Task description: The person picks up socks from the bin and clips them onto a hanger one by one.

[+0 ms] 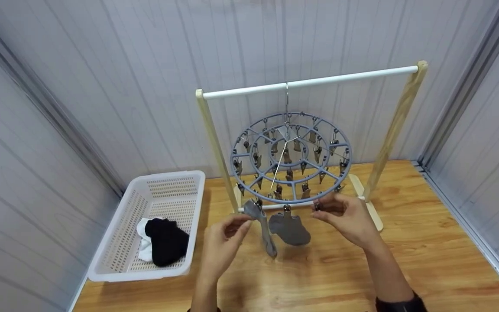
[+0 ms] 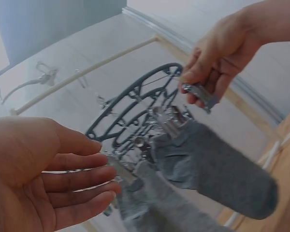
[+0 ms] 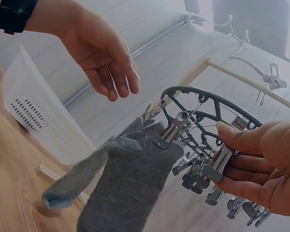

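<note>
Two grey socks hang by metal clips from the round blue-grey drying hanger (image 1: pixel 293 190). One sock (image 1: pixel 293 232) hangs at its front; the other sock (image 1: pixel 268 238) hangs just left of it, narrow side showing. My left hand (image 1: pixel 221 245) is beside the left sock, fingers loosely extended; the right wrist view shows it apart from the cloth. At the front right of the ring, my right hand (image 1: pixel 351 219) pinches a metal clip (image 3: pixel 223 162) between thumb and fingers. No cloth is in that clip.
A white perforated basket (image 1: pixel 145 177) stands at the left, holding a black garment (image 1: pixel 168 242) and a white one (image 1: pixel 144 242). The hanger hooks over the white bar (image 1: pixel 319 81) of a wooden-legged rack. Several other clips dangle under the ring. Pale panel walls surround the wooden tabletop (image 1: pixel 440 242).
</note>
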Tool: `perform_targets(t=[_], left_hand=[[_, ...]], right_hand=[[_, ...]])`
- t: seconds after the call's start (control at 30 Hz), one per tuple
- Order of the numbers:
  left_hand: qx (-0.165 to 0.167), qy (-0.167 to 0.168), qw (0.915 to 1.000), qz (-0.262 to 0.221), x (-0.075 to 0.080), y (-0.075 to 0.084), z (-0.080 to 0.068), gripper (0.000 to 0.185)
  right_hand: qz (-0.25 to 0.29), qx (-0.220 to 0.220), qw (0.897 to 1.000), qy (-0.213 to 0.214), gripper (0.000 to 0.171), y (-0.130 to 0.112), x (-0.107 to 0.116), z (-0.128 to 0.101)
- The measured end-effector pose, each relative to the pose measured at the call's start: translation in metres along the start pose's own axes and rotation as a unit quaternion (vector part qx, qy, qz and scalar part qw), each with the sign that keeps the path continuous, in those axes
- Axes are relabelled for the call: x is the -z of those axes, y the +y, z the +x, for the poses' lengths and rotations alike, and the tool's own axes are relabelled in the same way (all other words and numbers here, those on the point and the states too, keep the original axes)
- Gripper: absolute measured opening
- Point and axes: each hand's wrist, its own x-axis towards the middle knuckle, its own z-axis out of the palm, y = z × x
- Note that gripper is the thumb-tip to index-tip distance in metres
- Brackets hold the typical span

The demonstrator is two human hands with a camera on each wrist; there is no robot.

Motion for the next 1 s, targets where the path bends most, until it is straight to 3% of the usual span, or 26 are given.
perform_targets(t=[0.2,0.33,0.53,0.73,1.0], left_hand=[[0.033,0.048,0.9977,0.035,0.02,0.001,-0.001,0.015],[0.056,0.061,0.9944,0.066,0.034,-0.005,0.001,0.017],[0.055,0.049,0.9853,0.154,0.052,-0.022,0.011,0.016],[0.031,0.043,0.9665,0.251,0.072,-0.031,0.021,0.013],[0.067,-0.013,0.9511,0.301,0.104,-0.031,0.045,0.022]], right_hand=[[0.007,-0.004,1.0,-0.012,0.029,0.0,0.0,0.0],[0.018,0.002,1.0,-0.015,0.029,0.0,0.0,0.001],[0.021,-0.001,1.0,-0.003,0.026,0.001,0.002,0.001],[0.026,0.002,1.0,-0.004,0.025,0.001,0.003,0.001],[0.022,-0.01,1.0,0.01,0.024,0.0,0.003,0.0]])
